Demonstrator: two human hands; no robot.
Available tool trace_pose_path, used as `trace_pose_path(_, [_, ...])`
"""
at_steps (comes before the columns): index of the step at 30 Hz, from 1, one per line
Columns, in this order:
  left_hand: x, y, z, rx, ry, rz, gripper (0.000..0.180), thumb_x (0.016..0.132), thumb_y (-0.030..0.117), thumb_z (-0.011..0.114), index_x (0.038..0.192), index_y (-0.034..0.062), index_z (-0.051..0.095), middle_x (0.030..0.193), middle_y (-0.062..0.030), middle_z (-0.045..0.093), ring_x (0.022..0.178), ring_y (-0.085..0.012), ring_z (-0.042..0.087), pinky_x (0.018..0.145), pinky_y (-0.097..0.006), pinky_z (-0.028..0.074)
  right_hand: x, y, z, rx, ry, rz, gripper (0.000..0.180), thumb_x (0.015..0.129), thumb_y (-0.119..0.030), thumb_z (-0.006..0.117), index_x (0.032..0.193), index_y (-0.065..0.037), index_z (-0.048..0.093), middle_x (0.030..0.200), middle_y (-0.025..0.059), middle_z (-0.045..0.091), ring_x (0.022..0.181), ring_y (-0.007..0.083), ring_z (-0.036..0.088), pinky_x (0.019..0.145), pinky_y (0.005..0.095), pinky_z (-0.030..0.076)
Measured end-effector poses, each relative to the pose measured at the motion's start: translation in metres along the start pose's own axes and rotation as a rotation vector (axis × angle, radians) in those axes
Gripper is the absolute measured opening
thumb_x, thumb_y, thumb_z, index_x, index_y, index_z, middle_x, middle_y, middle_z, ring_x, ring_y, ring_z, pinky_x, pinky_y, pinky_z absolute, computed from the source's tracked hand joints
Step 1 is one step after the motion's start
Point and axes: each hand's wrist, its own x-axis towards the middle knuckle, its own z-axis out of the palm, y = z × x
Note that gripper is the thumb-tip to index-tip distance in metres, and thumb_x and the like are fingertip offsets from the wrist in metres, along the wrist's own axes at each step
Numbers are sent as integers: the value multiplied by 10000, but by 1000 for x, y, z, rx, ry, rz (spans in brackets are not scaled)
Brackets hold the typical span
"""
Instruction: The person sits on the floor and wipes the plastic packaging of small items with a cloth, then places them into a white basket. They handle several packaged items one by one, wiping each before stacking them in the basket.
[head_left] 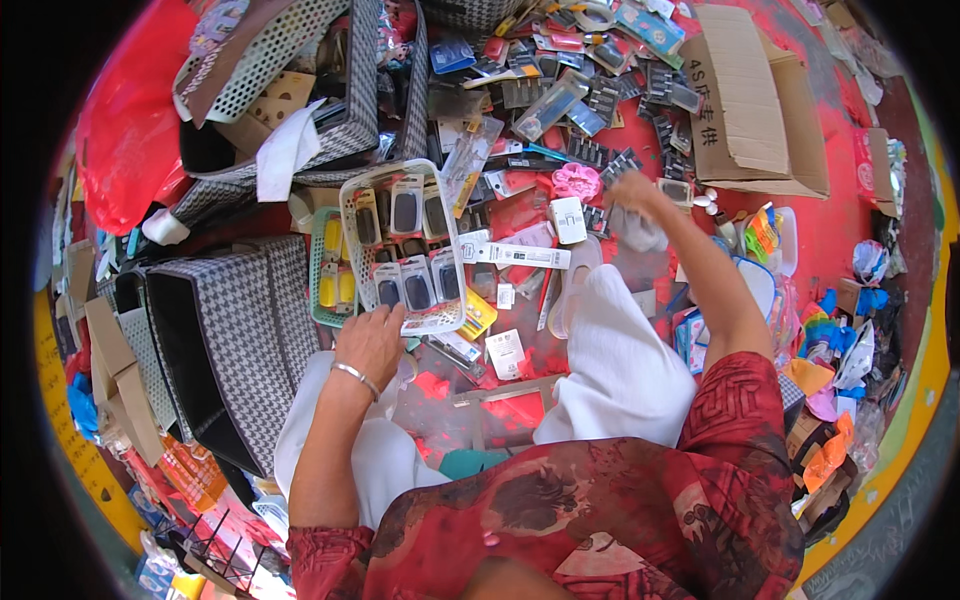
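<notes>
At the near rim of a white plastic basket (457, 290), my left hand (370, 345) has its fingers curled over the edge. The basket is tilted and holds several carded packs (407, 207) with dark oval pieces in clear blisters. My right hand (638, 198) reaches out to the far right over the pile, smeared by motion. Just below it lies a blurred greyish-white thing (640, 232); whether I hold it is unclear. Close by are a pink ruffled hair tie (577, 181) and a small white box (568, 220).
Behind the white basket stands a green basket (326, 268) with yellow packs. Houndstooth storage boxes (235, 335) crowd the left. An opened cardboard box (745, 100) stands at the far right. Small packaged goods (600, 95) cover the red ground ahead, and more clutter (840, 340) lies at right.
</notes>
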Motion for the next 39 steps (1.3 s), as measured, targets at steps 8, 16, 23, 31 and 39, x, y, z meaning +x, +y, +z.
trace_pose_path(8, [19, 14, 4, 31, -223, -2, 450, 743, 172, 594, 1153, 43, 461, 1041, -116, 550, 920, -268, 544, 805, -376, 418, 17, 13, 106, -240, 175, -109, 440, 595, -383, 693, 789, 8, 639, 826, 175, 637, 772, 309, 627, 679, 382, 497])
trace_pose_path(16, [28, 24, 13, -25, -246, 1, 465, 750, 187, 593, 1168, 43, 447, 1119, -128, 531, 968, -278, 536, 848, -392, 405, 27, 13, 96, -4, 39, -52, 381, 624, -280, 690, 870, 4, 625, 824, 148, 640, 733, 273, 629, 650, 363, 495])
trace_pose_path(23, [28, 22, 13, -41, -237, -14, 475, 761, 142, 570, 1201, 48, 419, 1110, -137, 525, 977, -298, 527, 843, -385, 411, 20, 27, 71, 1313, -619, -293, 602, 543, -104, 711, 1095, 31, 515, 976, 103, 610, 855, 179, 597, 809, 282, 455])
trace_pose_path(31, [34, 25, 11, -80, -174, -12, 505, 766, 166, 572, 1228, 58, 401, 1140, -131, 515, 996, -274, 532, 844, -373, 416, 15, -9, 67, 1192, -839, -638, 782, 424, -110, 781, 1138, 32, 494, 1023, 81, 601, 928, 156, 568, 857, 253, 406])
trace_pose_path(39, [43, 35, -3, -611, 3, -33, 620, 783, 143, 565, 1319, 41, 272, 1184, -179, 483, 1042, -296, 509, 883, -365, 412, -13, -51, 59, 1128, -950, -828, 955, 390, -253, 840, 1215, 20, 444, 1124, 96, 552, 1027, 181, 525, 924, 282, 363])
